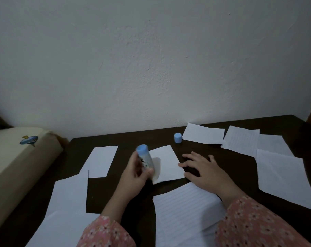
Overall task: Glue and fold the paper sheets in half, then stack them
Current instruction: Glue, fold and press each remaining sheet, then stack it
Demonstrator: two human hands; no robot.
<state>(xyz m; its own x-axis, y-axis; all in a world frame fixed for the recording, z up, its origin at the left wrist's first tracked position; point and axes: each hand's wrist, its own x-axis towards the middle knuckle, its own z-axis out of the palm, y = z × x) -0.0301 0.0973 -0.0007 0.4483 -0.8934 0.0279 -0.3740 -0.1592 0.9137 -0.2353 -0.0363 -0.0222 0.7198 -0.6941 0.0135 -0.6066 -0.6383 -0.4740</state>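
Two hands at one small sheet

Left hand [135,172] grips the uncapped glue stick [145,160], tip down on the small sheet [169,164] mid-table; right hand [202,169], fingers spread flat and holding nothing, touches its right edge, apparently steadying it. Cap [178,138] stands apart.

A dark table [240,168] is set against a pale wall. Many paper sheets are spread flat on it. A small white sheet [169,164] is laid near the middle. A blue cap [178,138] is stood upright behind it, just beside another white sheet [203,133]. A lined sheet [239,140] and two plain sheets [282,173] are overlapped at the right. A big lined sheet [185,207] is laid at the near edge. Two more sheets [101,161] are placed at the left
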